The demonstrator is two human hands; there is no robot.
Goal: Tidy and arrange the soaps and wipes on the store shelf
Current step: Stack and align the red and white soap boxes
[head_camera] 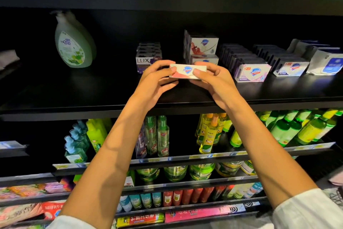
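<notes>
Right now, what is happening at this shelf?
A person holds one Safeguard soap box with both hands, the left hand and the right hand pinching its ends, above the black shelf. Behind it stand the Lux soap boxes and stacked Safeguard boxes. The box is not yet set down.

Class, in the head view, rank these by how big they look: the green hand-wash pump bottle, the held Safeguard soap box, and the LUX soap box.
1. Green hand-wash pump bottle, clearly largest.
2. Held Safeguard soap box, though it is nearer the camera.
3. LUX soap box, partly hidden by the left hand, so unsure.
</notes>
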